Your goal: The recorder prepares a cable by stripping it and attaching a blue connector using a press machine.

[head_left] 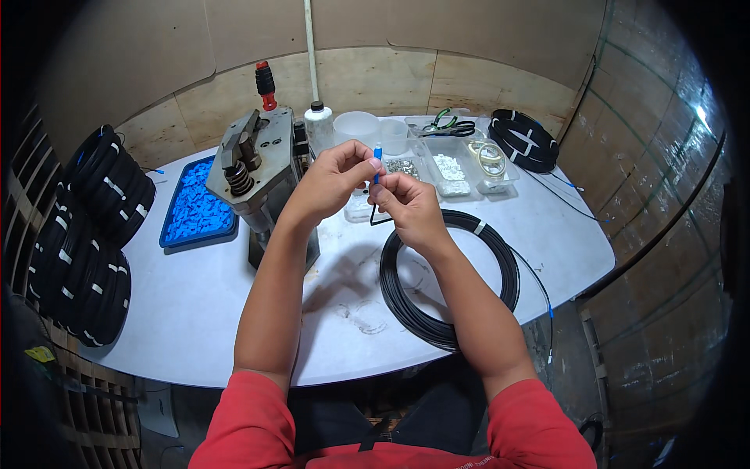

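Note:
A small blue cable connector with a pale tip [378, 152] is held upright over the middle of the table. My left hand [337, 181] is closed, thumb and forefinger pinching the connector's side. Just below, my right hand [412, 209] pinches the connector's lower end, where a thin black cable [373, 217] comes out and bends toward the right. Under my right forearm a large coil of black cable [512, 270] lies flat, bound with white tape. Its loose end with a blue piece [551, 313] hangs over the table's front edge.
A metal hand press [273, 144] stands left of my hands. Beyond it sits a blue tray [198, 244] of blue parts. Stacked coils [98, 273] line the left edge. Behind are a white bottle [318, 125], clear bins [455, 187], pliers [443, 122] and another coil [525, 141].

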Motion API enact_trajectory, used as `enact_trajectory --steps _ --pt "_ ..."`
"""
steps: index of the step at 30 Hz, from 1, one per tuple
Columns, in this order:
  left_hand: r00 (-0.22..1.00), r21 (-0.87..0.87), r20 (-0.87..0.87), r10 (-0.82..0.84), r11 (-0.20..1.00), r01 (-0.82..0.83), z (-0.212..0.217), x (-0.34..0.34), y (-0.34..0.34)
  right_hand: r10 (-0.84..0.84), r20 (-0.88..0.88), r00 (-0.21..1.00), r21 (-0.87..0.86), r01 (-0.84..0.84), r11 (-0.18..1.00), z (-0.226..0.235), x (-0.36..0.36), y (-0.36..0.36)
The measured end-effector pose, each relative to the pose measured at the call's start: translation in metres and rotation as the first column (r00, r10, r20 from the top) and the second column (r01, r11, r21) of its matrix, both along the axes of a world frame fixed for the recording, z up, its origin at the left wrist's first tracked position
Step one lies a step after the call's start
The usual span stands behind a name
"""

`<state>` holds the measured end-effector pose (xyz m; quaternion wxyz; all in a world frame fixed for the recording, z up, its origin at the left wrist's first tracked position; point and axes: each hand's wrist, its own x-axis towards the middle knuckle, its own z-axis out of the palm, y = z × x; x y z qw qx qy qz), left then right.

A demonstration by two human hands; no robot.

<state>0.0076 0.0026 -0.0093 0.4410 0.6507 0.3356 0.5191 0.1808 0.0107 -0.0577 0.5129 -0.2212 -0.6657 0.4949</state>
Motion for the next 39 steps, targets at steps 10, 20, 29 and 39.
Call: enact_trajectory --steps 10,20,29,39 --pt "1.0 0.023 -0.015 0.003 1.0 -0.003 0.001 -0.001 0.0 0.026 -0.015 1.0 0.006 -0.026 1.0 0.002 0.0 0.001" --pt "0.999 0.023 -0.053 -0.012 1.0 0.013 0.004 -0.003 -0.008 0.013 0.003 1.0 -0.01 -0.013 1.0 0.002 0.002 0.0" --pt "0.964 -0.061 0.204 0.169 0.985 -0.16 -0.032 0.022 -0.006 -0.01 -0.04 0.999 -0.005 0.009 1.0 0.006 0.004 0.006" --pt "0.77 0.105 -0.532 0.351 0.93 -0.352 -0.117 0.068 -0.083 0.038 0.029 0.999 -0.005 -0.038 0.999 0.022 0.019 0.011"
